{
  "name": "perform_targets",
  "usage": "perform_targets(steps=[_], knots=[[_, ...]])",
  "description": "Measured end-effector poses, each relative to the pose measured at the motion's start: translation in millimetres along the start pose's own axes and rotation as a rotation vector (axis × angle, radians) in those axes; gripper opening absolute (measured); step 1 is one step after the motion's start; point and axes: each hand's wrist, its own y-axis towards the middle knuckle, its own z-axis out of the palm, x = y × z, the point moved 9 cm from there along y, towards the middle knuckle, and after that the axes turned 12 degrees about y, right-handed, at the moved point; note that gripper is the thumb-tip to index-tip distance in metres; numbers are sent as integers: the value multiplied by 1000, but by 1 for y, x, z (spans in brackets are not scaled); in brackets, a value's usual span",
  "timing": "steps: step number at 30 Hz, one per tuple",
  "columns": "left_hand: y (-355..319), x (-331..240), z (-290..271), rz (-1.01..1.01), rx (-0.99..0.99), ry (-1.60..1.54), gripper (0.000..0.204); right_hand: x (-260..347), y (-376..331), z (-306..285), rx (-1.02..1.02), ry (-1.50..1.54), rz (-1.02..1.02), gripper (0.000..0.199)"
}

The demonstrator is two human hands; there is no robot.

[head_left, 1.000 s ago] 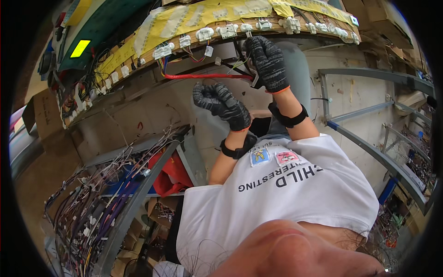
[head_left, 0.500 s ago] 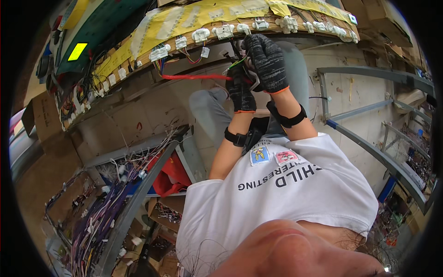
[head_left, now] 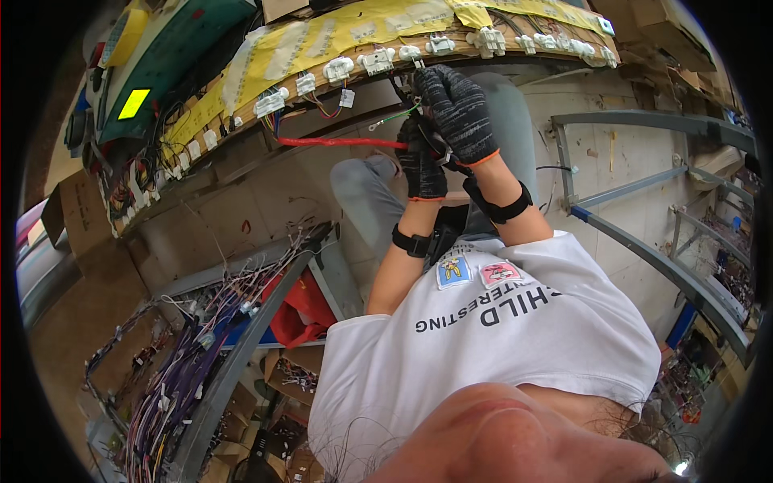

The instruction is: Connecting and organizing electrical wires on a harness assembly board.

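The red wire (head_left: 338,142) runs taut along the underside of the wiring board (head_left: 266,48), ending at the gloved hands by the white connectors (head_left: 378,60). Since a second ago, the left hand (head_left: 420,161) has come up from lower left to join the right hand (head_left: 457,113), so both now work one spot. The left is closed on the wire's end; the right curls over a small dark tool (head_left: 439,149).

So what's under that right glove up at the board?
Under the right hand, the left hand pinches the end of a red wire beside a thin green wire. What the right palm presses on the wiring board is covered.
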Motion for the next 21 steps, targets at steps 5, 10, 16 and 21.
perform_targets(steps=[5,10,16,21], knots=[[-7,-5,2,32,11,22,17,9,1,2,37,-133,-51,23],[-6,-4,2,30,33,50,19,-9,4,4,31,82,194,28],[-6,3,6,-33,213,-103,32,8,5,-9,88,-280,-23,31],[-11,-7,41,-66,415,128,48,-27,-16,-3,232,371,340,45]])
